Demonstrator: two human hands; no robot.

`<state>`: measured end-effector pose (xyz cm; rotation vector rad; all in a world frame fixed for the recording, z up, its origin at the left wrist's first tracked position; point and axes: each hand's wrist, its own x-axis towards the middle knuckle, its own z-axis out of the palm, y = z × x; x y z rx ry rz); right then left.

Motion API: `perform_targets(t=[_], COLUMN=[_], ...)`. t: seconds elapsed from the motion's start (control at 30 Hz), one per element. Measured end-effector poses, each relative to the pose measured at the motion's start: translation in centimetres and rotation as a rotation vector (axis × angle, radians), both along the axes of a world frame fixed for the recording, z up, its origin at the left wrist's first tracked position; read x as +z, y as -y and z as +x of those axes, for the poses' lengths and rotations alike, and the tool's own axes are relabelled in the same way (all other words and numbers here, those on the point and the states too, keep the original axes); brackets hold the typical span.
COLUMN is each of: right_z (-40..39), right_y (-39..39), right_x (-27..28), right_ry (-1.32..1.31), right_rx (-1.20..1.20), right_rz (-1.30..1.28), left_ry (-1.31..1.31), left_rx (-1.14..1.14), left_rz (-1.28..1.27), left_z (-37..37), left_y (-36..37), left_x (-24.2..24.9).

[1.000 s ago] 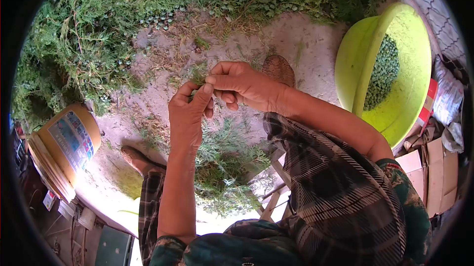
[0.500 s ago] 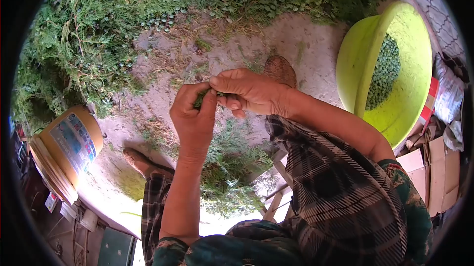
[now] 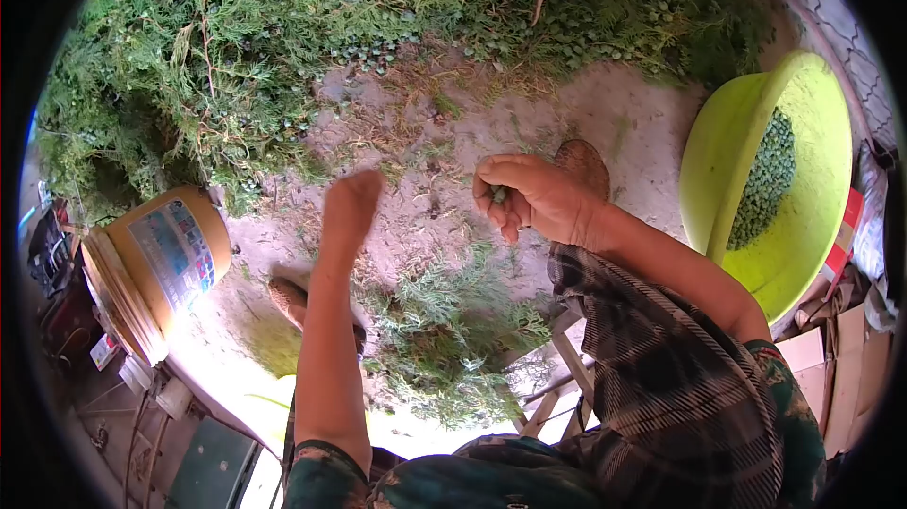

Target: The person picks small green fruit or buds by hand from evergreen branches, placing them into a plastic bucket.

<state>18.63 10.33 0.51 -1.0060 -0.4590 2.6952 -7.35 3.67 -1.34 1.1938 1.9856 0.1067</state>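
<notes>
My right hand [image 3: 546, 199] is curled over the ground, its fingers closed around small green cones [image 3: 498, 194] that show between the thumb and fingers. To its left hangs my left hand [image 3: 352, 205], blurred and turned so that its fingers are hidden. The two hands are apart, with bare ground between them. Below them lies a cut heap of scale-leaved evergreen sprigs [image 3: 453, 306], close to my lap. On the right, a yellow-green tub [image 3: 704, 155] stands tilted in view, with a pile of similar green cones [image 3: 767, 183] inside.
Evergreen branches [image 3: 255, 46] bearing cones cover the far side and left. A tan bucket [image 3: 179, 249] with a label stands at left. Cardboard [image 3: 846, 377] lies beyond the tub at lower right. My shoes [image 3: 583, 167] rest on the dusty ground.
My hands were together, fingertips meeting over a bit of green. They have separated, the left dropping slightly away and the right holding cones. The whole view has shifted, moving the surroundings right and down.
</notes>
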Motion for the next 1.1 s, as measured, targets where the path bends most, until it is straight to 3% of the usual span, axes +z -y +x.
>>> perform_targets(t=[0.03, 0.1, 0.17, 0.23, 0.3, 0.47, 0.53, 0.67, 0.73, 0.9, 0.97, 1.03, 1.1], right_z=[0.1, 0.1, 0.0, 0.0, 0.0, 0.0, 0.1, 0.2, 0.2, 0.2, 0.4, -0.1, -0.4], right_y=[0.1, 0.3, 0.5, 0.4, 0.3, 0.2, 0.3, 0.7, 0.7, 0.5, 0.5, 0.6, 0.6], right_x=[-0.1, -0.4, -0.6, -0.8, -0.8, -0.6, -0.8, -1.1, -0.9, -1.0, -1.3, -1.2, -0.8], right_ry=[0.005, 0.011, 0.046, 0.048, 0.051, 0.058, 0.062, 0.07, 0.069, 0.068, 0.042, 0.064, 0.085], right_rx=[0.016, 0.035, 0.014, 0.016, 0.015, 0.027, 0.014, 0.005, -0.001, -0.004, 0.013, -0.081, -0.178], right_rz=[0.0, 0.001, -0.014, -0.006, -0.001, 0.0, -0.01, -0.022, -0.022, -0.032, -0.053, -0.116, -0.177], left_ry=[-0.032, -0.024, -0.071, -0.115, -0.355, -0.295, 0.202, 0.099, -0.182, -0.299, -0.199, 0.092, 0.388], left_rx=[0.266, 0.466, 0.451, 0.43, 0.291, 0.239, 0.79, 0.643, 0.343, 0.21, 0.34, 0.445, 0.37], left_rz=[0.105, 0.4, 0.442, 0.482, 0.381, 0.515, 0.506, 0.527, 0.509, 0.523, 0.502, 0.432, 0.21], left_z=[-0.9, -3.7, -5.9, -5.6, -4.7, -5.0, -4.6, -3.5, -3.4, -3.6, -2.8, 0.0, 5.3], left_y=[-1.4, -3.0, -4.9, -6.1, -6.8, -4.6, -4.2, -5.9, -7.1, -7.8, -7.1, -5.7, -3.8], left_x=[-0.5, -3.3, -6.8, -6.7, -6.4, -7.6, -7.4, -5.6, -5.6, -6.9, -5.8, -2.8, 2.3])
